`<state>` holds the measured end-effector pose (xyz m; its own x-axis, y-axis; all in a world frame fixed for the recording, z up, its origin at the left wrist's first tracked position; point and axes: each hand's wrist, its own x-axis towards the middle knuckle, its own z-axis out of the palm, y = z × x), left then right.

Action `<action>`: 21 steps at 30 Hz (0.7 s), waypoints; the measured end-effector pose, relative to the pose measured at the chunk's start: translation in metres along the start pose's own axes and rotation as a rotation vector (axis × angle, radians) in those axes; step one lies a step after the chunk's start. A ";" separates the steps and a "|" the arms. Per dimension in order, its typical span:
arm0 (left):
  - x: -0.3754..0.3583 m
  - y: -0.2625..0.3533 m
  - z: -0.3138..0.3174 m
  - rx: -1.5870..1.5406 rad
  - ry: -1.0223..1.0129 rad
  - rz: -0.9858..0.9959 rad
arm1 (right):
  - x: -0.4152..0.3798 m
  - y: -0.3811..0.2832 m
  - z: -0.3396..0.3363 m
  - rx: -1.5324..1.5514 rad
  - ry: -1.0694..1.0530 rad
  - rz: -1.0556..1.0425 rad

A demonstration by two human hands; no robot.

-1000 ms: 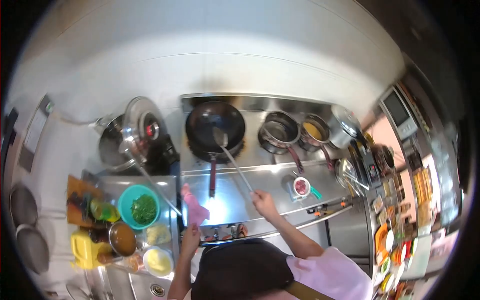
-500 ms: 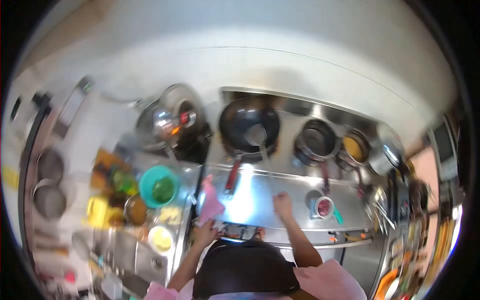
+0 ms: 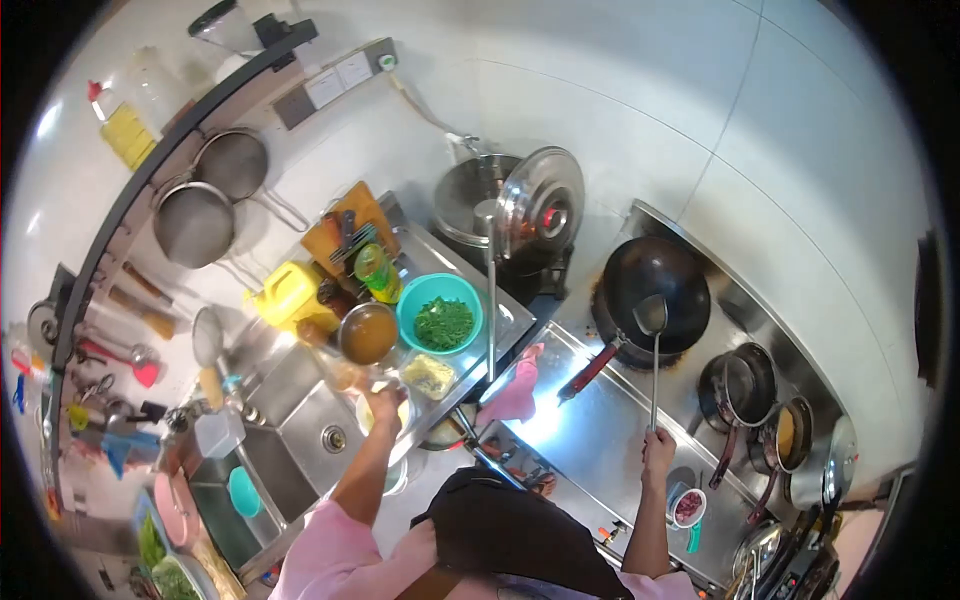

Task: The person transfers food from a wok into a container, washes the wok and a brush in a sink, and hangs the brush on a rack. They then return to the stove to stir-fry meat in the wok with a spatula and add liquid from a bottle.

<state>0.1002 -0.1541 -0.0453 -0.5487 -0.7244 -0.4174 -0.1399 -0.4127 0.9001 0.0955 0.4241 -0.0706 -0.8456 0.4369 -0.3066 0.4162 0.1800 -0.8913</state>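
My left hand [image 3: 384,404] reaches over a white bowl [image 3: 403,412] beside the sink; its fingers are blurred, and whether they grip anything is unclear. My right hand [image 3: 658,450] is closed round the long handle of a metal spatula [image 3: 651,316], whose head rests inside the black wok [image 3: 670,280]. The wok's red handle [image 3: 592,370] points toward the counter's front edge. Near the left hand are a tray of pale yellow food [image 3: 428,377], a pot of brown liquid [image 3: 367,334] and a teal bowl of chopped greens [image 3: 442,320].
A pink cloth [image 3: 514,393] lies at the counter edge. Two pans [image 3: 742,385] [image 3: 788,436] and a small cup of reddish food [image 3: 688,507] are at the right. A large pot [image 3: 470,195] with a tilted lid [image 3: 540,205] stands behind. The sink [image 3: 320,420] is at the left.
The view has turned left. My left hand has left the pink cloth's side and moved to the white bowl. The spatula remains in the wok, with my right hand at its handle.
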 end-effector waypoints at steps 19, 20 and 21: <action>0.074 0.031 -0.034 0.224 0.015 0.505 | -0.101 -0.166 0.073 -0.154 -0.255 -0.147; 0.065 0.036 -0.035 0.121 0.024 0.442 | -0.107 -0.170 0.085 -0.196 -0.303 -0.186; 0.058 0.040 -0.038 0.019 0.035 0.377 | -0.113 -0.174 0.098 -0.239 -0.352 -0.224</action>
<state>0.0943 -0.2334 -0.0377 -0.5360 -0.8421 -0.0598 0.0513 -0.1032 0.9933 0.0860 0.2567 0.0864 -0.9680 0.0468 -0.2466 0.2408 0.4514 -0.8593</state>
